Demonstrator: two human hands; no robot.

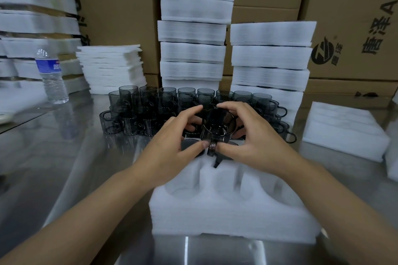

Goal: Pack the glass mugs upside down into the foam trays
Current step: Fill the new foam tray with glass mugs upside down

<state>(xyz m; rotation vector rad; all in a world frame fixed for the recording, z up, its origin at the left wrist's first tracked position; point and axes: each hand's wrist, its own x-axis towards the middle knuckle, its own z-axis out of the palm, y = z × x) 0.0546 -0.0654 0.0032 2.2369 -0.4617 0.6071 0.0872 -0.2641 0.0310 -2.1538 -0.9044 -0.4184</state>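
In the centre of the frame, both hands hold one dark glass mug. The left hand has its fingers curled round the left side of the mug, with the index finger on the top and the thumb at the bottom, near the handle. The right hand grips the right side in the same way, half closed. The mug is tilted, its handle points down toward the lower part of the frame, and it is above the far end of the foam tray.

The tray lies in the lower centre on the metal table. Its near pockets are white and hollow. In its far pockets, under the hands, some dark glass is visible, but it is mostly hidden.

Behind the hands, many more mugs stand close together on the table. Behind them are two tall stacks of foam trays, and cardboard boxes fill the background. A water bottle stands at the left, and a pile of foam sheets is beside it.
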